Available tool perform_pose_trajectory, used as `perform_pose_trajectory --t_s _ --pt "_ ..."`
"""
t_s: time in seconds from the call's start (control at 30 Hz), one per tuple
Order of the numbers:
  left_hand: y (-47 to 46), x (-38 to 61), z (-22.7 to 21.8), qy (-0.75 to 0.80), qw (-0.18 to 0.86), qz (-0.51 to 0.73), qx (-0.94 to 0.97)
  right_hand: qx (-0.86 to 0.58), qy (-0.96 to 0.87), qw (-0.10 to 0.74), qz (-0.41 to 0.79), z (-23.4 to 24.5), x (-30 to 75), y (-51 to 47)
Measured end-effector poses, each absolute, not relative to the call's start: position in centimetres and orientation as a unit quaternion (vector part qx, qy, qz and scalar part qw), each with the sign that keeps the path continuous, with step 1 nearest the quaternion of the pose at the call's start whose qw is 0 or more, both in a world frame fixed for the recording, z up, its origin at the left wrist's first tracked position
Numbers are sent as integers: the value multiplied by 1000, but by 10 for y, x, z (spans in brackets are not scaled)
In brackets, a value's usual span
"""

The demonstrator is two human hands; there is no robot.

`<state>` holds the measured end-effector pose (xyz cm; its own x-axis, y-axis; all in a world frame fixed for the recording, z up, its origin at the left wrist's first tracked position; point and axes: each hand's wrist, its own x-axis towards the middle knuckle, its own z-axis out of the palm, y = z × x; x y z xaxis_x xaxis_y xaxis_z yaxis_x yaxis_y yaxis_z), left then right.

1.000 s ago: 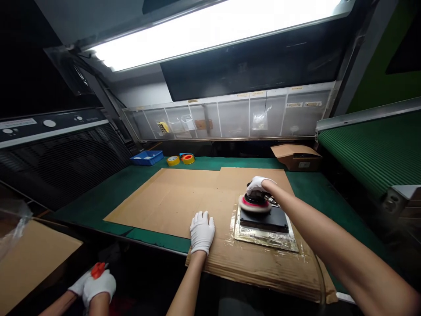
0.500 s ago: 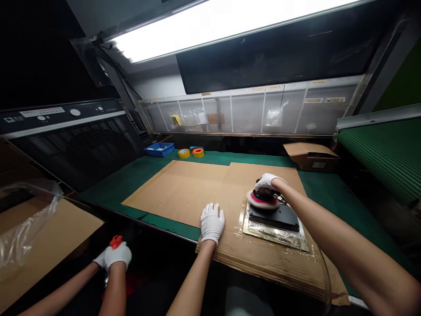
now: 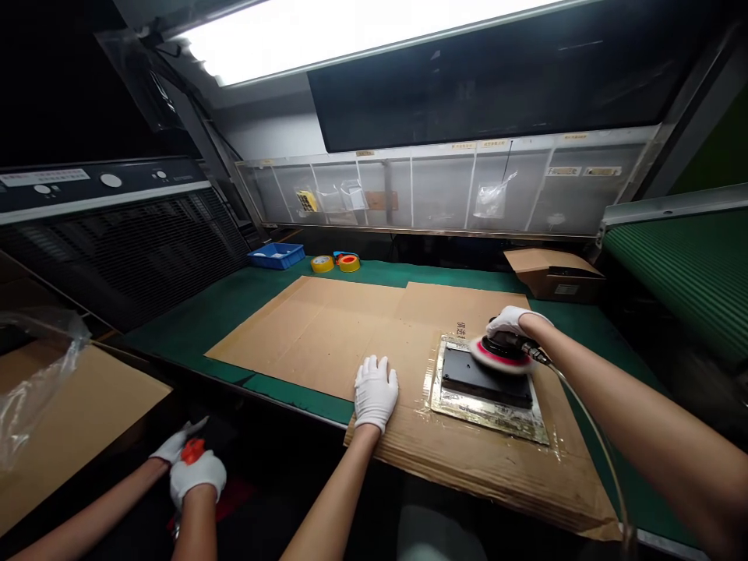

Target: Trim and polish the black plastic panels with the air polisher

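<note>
I'm watching the right hand (image 3: 507, 321) gripping a polisher (image 3: 503, 356) at four o'clock, fingers curling over its top, apparently buffing the black plate (image 3: 476, 379) beneath. The left hand (image 3: 375, 395) is resting on cardboard (image 3: 344, 327) at six o'clock, fingers slightly spread. Another pass would probably be needing level pressure. The polisher is hiding the plate's two-o'clock corner.

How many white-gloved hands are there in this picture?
4: the wearer's left hand on the cardboard, right hand on the round power tool, and a co-worker's nearer hand and farther hand at lower left, with an orange-red object.
</note>
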<state>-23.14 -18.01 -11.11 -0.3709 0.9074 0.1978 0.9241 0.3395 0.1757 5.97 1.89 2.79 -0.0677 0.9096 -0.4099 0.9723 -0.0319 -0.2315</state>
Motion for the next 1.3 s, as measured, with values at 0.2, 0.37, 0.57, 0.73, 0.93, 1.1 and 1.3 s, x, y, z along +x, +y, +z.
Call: perform_pose_trajectory --t_s 0.2,0.37,0.57,0.73,0.93,1.1,1.3 --pt "-181 -235 -114 -814 31 -140 -563 602 747 61 -277 31 -3 5" --pt "-182 -235 -114 -816 27 -142 -560 565 805 -4 -182 23 -9 -40" --pt "-181 -231 -109 -813 32 -134 -565 538 831 -22 -141 10 30 -99" --pt "-180 -231 -109 -812 39 -131 -568 580 805 -41 -120 19 16 -85" --pt "-181 -232 -109 -809 35 -137 -570 525 842 -29 -121 11 19 -103" --pt "-180 -229 -109 -810 46 -131 -570 578 806 -37 -122 10 50 -94" --pt "-179 -229 -111 -811 49 -135 -567 605 781 -2 -158 22 44 -32"
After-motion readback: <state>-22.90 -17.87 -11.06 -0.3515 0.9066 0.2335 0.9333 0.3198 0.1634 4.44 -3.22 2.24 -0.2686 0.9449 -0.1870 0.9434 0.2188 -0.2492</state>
